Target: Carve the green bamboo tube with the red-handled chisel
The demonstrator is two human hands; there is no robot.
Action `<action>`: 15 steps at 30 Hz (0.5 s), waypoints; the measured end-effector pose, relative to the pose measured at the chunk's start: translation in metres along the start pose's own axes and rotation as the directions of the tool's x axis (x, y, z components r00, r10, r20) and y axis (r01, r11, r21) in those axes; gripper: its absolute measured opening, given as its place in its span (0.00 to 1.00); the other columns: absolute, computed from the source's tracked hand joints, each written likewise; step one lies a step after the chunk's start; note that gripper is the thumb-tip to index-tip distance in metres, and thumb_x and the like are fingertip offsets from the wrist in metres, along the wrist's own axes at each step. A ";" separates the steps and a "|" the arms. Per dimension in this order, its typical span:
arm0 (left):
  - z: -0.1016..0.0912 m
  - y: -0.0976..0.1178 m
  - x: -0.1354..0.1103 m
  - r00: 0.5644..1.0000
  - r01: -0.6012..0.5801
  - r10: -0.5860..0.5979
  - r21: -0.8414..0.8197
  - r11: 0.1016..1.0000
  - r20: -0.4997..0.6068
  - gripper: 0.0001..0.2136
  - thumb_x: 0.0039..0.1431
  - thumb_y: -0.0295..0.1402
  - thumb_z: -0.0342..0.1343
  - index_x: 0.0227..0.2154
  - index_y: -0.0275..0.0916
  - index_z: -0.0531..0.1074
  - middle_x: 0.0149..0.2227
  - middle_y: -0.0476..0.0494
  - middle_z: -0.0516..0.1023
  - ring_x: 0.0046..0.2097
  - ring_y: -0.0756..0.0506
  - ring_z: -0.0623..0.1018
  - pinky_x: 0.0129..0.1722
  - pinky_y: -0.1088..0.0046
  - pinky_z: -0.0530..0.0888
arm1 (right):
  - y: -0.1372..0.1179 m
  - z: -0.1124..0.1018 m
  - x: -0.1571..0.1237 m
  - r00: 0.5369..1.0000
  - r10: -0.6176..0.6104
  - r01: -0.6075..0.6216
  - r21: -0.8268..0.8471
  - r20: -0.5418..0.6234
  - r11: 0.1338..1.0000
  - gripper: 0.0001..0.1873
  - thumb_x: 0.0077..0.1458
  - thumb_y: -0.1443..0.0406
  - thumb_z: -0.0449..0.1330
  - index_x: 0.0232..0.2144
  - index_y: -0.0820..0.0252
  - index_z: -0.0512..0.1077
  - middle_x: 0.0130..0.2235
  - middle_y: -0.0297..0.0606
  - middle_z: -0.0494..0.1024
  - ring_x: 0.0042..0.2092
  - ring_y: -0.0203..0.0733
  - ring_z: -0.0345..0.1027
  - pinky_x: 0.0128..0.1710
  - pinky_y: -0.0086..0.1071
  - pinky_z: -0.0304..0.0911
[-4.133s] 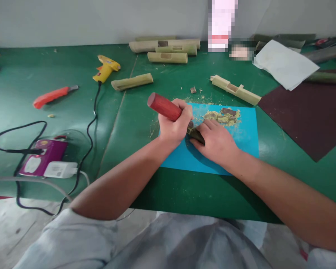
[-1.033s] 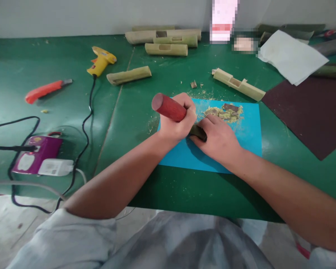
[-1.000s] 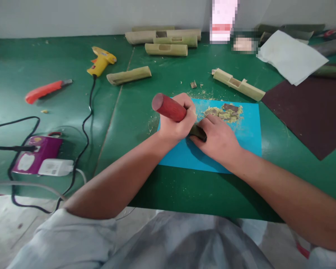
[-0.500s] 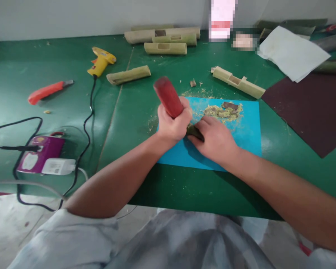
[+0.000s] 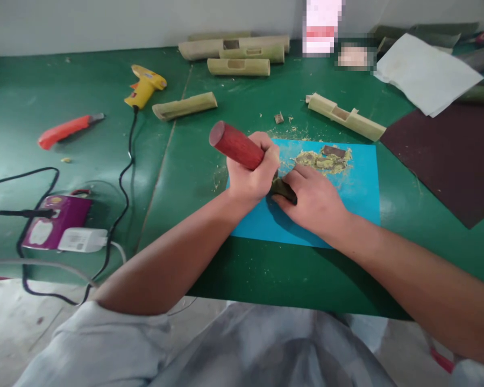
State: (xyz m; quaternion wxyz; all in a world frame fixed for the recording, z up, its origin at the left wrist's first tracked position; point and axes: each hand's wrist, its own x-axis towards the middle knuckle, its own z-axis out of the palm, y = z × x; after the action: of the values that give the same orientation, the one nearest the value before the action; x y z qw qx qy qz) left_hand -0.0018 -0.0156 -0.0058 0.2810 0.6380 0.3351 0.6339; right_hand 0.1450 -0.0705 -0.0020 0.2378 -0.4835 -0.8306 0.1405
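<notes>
Dark red tool handle [image 5: 239,146] is the main thing that's moved; half a second ago it stood steeper, and now it's tipped over more toward the left of the frame, its round end up and left; left hand [image 5: 253,172] is wrapped around it in a fist, just left of the frame's upper middle; can't make out the working end, it's tucked behind the fist. Right hand [image 5: 317,196], right of the middle, is pinching a short dark green bamboo piece [image 5: 285,191], thumb on the near side and fingers over the far side; that piece is mid-frame over a blue sheet [image 5: 361,188], its other end right by the left fist; whether it rests on the sheet I can't tell.

Just above the right hand, on the sheet, sits a heap of yellowish shavings [image 5: 306,159] with a brown chip [image 5: 334,151] at its upper right; more crumbs spill past the sheet's top edge onto the green bench [image 5: 266,274]. Upper right has a notched bamboo length [image 5: 365,125] lying at a slant, lower end by the corner of a dark brown sheet [image 5: 452,161]; white paper [image 5: 429,72] lies above that; upper middle's got a cluster of bamboo tubes [image 5: 258,66]; upper left there's a yellow glue gun [image 5: 142,92], cord [image 5: 129,153] trailing down past a purple power block [image 5: 64,215]; an orange-red cutter [image 5: 64,133] lies above that block, blade pointing right.
</notes>
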 end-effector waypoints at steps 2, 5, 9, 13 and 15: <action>0.000 -0.002 0.000 1.000 -0.019 0.019 0.003 1.000 0.001 0.24 0.65 0.48 0.61 0.18 0.40 0.65 0.19 0.51 0.64 0.21 0.53 0.65 0.21 0.72 0.64 | 0.000 0.000 0.000 1.000 -0.001 0.001 -0.001 0.005 1.000 0.06 0.61 0.63 0.63 0.33 0.58 0.70 0.38 0.44 0.75 0.40 0.48 0.66 0.38 0.39 0.58; -0.001 -0.004 0.000 0.999 -0.032 0.033 -0.011 0.999 0.004 0.23 0.66 0.47 0.61 0.19 0.40 0.66 0.20 0.51 0.65 0.20 0.53 0.66 0.21 0.72 0.66 | 0.000 0.000 0.000 1.000 -0.001 0.001 0.003 0.003 1.000 0.06 0.61 0.63 0.62 0.33 0.58 0.69 0.38 0.43 0.75 0.41 0.48 0.66 0.38 0.39 0.58; -0.001 -0.007 -0.001 0.999 -0.035 0.035 -0.018 0.999 -0.004 0.22 0.65 0.46 0.61 0.20 0.40 0.66 0.20 0.51 0.65 0.20 0.53 0.65 0.21 0.72 0.65 | -0.001 0.000 0.000 1.000 0.001 -0.001 0.004 0.007 1.000 0.06 0.61 0.63 0.62 0.33 0.57 0.69 0.38 0.43 0.75 0.41 0.48 0.66 0.38 0.39 0.58; -0.001 -0.005 -0.001 1.000 -0.008 0.008 0.029 1.000 0.010 0.22 0.64 0.45 0.62 0.19 0.40 0.65 0.20 0.50 0.65 0.22 0.52 0.66 0.23 0.71 0.65 | -0.001 -0.001 0.000 1.000 0.011 -0.011 0.003 0.018 1.000 0.06 0.61 0.63 0.62 0.33 0.57 0.70 0.39 0.44 0.75 0.41 0.49 0.66 0.39 0.40 0.58; -0.001 -0.003 0.000 1.000 -0.002 0.002 0.039 0.999 0.008 0.22 0.64 0.44 0.61 0.18 0.40 0.65 0.20 0.51 0.65 0.22 0.52 0.66 0.23 0.71 0.65 | -0.001 -0.001 0.000 1.000 0.011 -0.011 0.006 0.019 1.000 0.06 0.62 0.63 0.61 0.33 0.57 0.70 0.39 0.44 0.75 0.41 0.49 0.66 0.39 0.40 0.58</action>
State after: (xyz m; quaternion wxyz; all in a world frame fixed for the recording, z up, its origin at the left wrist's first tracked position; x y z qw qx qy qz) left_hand -0.0030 -0.0140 -0.0086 0.2690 0.6461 0.3459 0.6250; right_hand 0.1445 -0.0713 -0.0007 0.2307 -0.4861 -0.8297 0.1488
